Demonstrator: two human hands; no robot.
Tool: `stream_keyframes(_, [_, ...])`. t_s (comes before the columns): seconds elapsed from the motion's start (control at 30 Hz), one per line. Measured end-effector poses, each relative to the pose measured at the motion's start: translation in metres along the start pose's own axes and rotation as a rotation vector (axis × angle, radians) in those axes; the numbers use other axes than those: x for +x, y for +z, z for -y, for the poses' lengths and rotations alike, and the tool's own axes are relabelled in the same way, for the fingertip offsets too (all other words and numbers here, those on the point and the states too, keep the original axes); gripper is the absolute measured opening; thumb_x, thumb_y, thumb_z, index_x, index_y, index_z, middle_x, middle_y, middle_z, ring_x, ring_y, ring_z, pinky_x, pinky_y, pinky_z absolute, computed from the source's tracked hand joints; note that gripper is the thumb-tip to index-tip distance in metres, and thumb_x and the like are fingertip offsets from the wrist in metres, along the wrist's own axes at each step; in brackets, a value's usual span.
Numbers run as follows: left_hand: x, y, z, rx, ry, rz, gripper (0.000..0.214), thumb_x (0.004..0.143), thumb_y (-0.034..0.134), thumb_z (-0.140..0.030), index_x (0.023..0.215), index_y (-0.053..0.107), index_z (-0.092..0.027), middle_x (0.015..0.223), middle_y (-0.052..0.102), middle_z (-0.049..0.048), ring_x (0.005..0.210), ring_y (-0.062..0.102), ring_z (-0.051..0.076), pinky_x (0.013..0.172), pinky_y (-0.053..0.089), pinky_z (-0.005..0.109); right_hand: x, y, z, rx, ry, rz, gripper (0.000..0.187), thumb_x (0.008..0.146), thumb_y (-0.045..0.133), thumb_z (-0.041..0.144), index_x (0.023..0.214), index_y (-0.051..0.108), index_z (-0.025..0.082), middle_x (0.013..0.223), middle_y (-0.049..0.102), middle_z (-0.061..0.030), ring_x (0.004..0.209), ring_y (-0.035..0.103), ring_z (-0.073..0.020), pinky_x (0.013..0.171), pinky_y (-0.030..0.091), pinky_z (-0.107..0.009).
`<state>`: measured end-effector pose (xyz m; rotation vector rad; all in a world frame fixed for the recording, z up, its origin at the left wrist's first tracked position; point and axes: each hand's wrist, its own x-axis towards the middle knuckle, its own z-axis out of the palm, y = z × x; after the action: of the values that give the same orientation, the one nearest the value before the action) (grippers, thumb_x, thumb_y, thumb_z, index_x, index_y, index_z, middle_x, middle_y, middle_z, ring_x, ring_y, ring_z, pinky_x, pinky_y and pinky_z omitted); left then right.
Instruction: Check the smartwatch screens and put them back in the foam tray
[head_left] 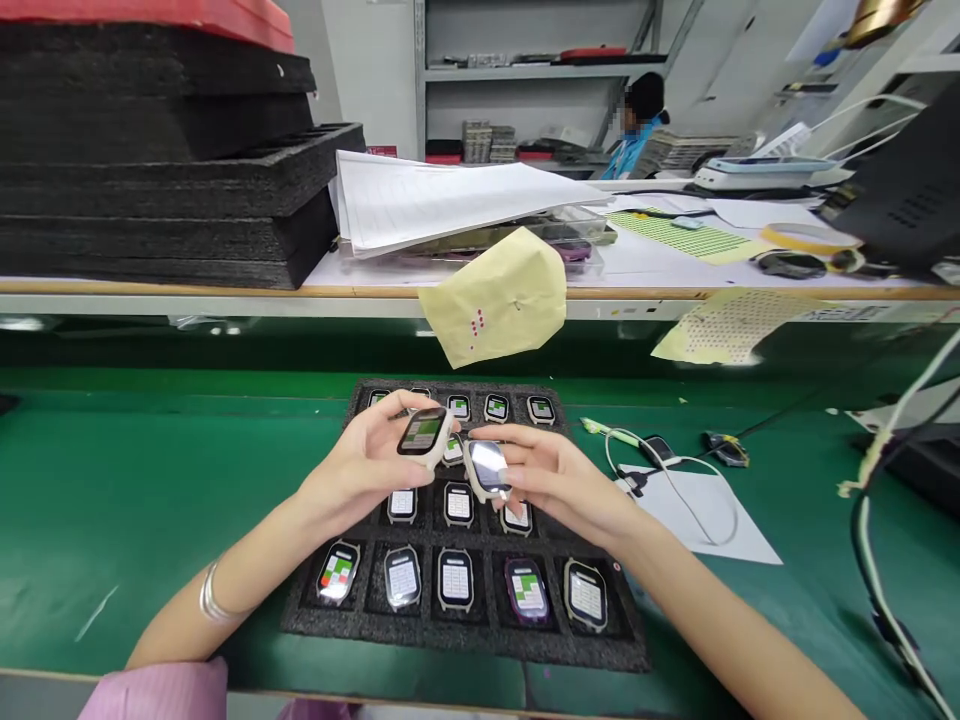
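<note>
My left hand (375, 450) is closed on a light-cased smartwatch without a strap (424, 435); its tilted screen shows green blocks. Close beside it, my right hand (544, 465) pinches a second strapless smartwatch (487, 468), whose face catches a bright reflection. Both are held above a black foam tray (465, 645) with square pockets. Lit watch bodies lie in rows in it, among them a purple-cased watch (527, 590) and a watch with red and green blocks (338, 572). My hands and forearms hide some of the pockets.
Black foam trays (150, 200) are stacked on the shelf at left, beside loose papers (457, 205). A yellow sheet (499, 300) hangs over the shelf edge. Right of the tray, a white cable (705, 525) lies over white paper (720, 500). A person in blue (634, 140) is behind the shelf.
</note>
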<state>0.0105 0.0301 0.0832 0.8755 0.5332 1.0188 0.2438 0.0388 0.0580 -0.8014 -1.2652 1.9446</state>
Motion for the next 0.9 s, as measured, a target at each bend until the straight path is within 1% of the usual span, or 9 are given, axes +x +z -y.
stream_keyframes(0.1, [-0.004, -0.004, 0.001, -0.069, -0.102, -0.059, 0.042, 0.061, 0.073, 0.001, 0.098, 0.063, -0.017, 0.101, 0.07, 0.0078, 0.073, 0.057, 0.01, 0.066, 0.046, 0.019, -0.001, 0.003, -0.004, 0.045, 0.029, 0.027, 0.048, 0.083, 0.073, 0.026, 0.127, 0.059, 0.015, 0.095, 0.068, -0.009, 0.064, 0.066, -0.0137, 0.05, 0.052, -0.02])
stream_keyframes(0.2, [-0.005, -0.006, 0.003, -0.095, -0.135, -0.098, 0.048, 0.06, 0.066, 0.004, 0.104, 0.062, -0.017, 0.097, 0.069, 0.0065, 0.073, 0.054, 0.01, 0.065, 0.044, 0.019, 0.001, 0.01, -0.003, 0.055, -0.017, 0.039, 0.053, 0.081, 0.074, 0.026, 0.129, 0.055, 0.018, 0.099, 0.065, -0.0077, 0.066, 0.069, -0.0158, 0.047, 0.053, -0.021])
stream_keyframes(0.27, [-0.005, -0.006, 0.004, -0.063, -0.121, -0.114, 0.055, 0.059, 0.062, 0.005, 0.11, 0.062, -0.016, 0.093, 0.066, 0.0044, 0.074, 0.054, 0.011, 0.067, 0.044, 0.02, 0.004, 0.016, -0.002, 0.046, -0.048, 0.02, 0.047, 0.083, 0.073, 0.026, 0.126, 0.055, 0.019, 0.095, 0.063, -0.005, 0.064, 0.068, -0.0148, 0.045, 0.053, -0.02])
stream_keyframes(0.37, [-0.006, -0.004, 0.003, -0.018, -0.079, -0.126, 0.063, 0.058, 0.059, 0.004, 0.118, 0.06, -0.016, 0.093, 0.063, 0.0031, 0.078, 0.056, 0.012, 0.071, 0.047, 0.022, 0.008, 0.021, -0.003, 0.014, -0.091, -0.022, 0.029, 0.09, 0.064, 0.027, 0.117, 0.056, 0.02, 0.084, 0.062, -0.0015, 0.06, 0.066, -0.0131, 0.043, 0.051, -0.018])
stream_keyframes(0.5, [-0.009, -0.001, -0.001, -0.051, -0.114, -0.104, 0.065, 0.061, 0.059, -0.001, 0.123, 0.058, -0.019, 0.111, 0.062, 0.0077, 0.1, 0.062, 0.027, 0.084, 0.052, 0.038, 0.006, 0.023, -0.009, -0.072, -0.2, -0.126, 0.018, 0.094, 0.059, 0.029, 0.111, 0.056, 0.022, 0.078, 0.062, 0.0003, 0.055, 0.066, -0.0129, 0.042, 0.05, -0.018])
stream_keyframes(0.57, [-0.01, 0.0, -0.002, -0.04, -0.132, -0.102, 0.064, 0.065, 0.06, -0.001, 0.126, 0.055, -0.019, 0.109, 0.064, 0.0088, 0.102, 0.063, 0.029, 0.087, 0.052, 0.042, 0.003, 0.024, -0.012, -0.119, -0.257, -0.208, 0.018, 0.093, 0.061, 0.031, 0.109, 0.058, 0.022, 0.081, 0.061, 0.0, 0.053, 0.066, -0.012, 0.042, 0.049, -0.018])
stream_keyframes(0.63, [-0.01, 0.001, 0.0, -0.002, -0.123, -0.111, 0.064, 0.069, 0.059, -0.001, 0.13, 0.052, -0.019, 0.105, 0.066, 0.0089, 0.098, 0.065, 0.026, 0.086, 0.053, 0.04, 0.001, 0.025, -0.014, -0.154, -0.277, -0.267, 0.018, 0.092, 0.064, 0.031, 0.107, 0.059, 0.022, 0.084, 0.061, -0.0001, 0.051, 0.065, -0.011, 0.041, 0.048, -0.017])
stream_keyframes(0.73, [-0.009, 0.001, 0.004, 0.057, -0.106, -0.096, 0.06, 0.077, 0.058, -0.004, 0.134, 0.047, -0.017, 0.103, 0.067, 0.0095, 0.089, 0.066, 0.022, 0.077, 0.055, 0.035, -0.002, 0.027, -0.015, -0.191, -0.264, -0.301, 0.017, 0.09, 0.066, 0.029, 0.105, 0.061, 0.022, 0.086, 0.062, -0.0008, 0.048, 0.064, -0.0098, 0.039, 0.046, -0.017])
stream_keyframes(0.9, [-0.009, 0.0, 0.008, 0.128, -0.107, -0.025, 0.056, 0.089, 0.06, -0.02, 0.141, 0.039, -0.017, 0.096, 0.066, 0.0085, 0.082, 0.066, 0.021, 0.066, 0.057, 0.032, -0.005, 0.026, -0.013, -0.193, -0.294, -0.312, 0.018, 0.094, 0.061, 0.032, 0.109, 0.065, 0.024, 0.084, 0.067, -0.0027, 0.049, 0.064, -0.0118, 0.039, 0.048, -0.018])
